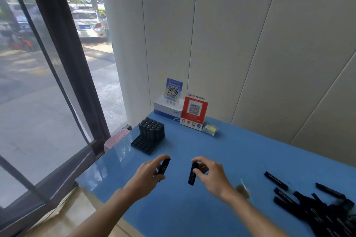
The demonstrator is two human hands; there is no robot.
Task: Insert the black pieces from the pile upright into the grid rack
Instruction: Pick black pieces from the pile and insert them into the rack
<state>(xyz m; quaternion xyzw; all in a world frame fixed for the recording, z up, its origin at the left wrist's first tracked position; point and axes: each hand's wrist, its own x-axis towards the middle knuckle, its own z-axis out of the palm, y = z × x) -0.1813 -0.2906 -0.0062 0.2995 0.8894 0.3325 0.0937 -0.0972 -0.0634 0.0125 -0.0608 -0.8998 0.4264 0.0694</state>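
Gripping 1 black piece [192, 173] each, hands [212, 176] hover near the part-filled grid rack [149, 137].

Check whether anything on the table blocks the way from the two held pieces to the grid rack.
Nothing visible does. The left hand and right hand each hold a black piece above bare blue table. The grid rack lies ahead to the left, its near slots open. The pile lies far right.

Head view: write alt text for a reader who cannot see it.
Each hand, left hand and right hand, holds one black rectangular piece above a blue tabletop. A partly filled black grid rack stands ahead; a pile of black pieces lies right.
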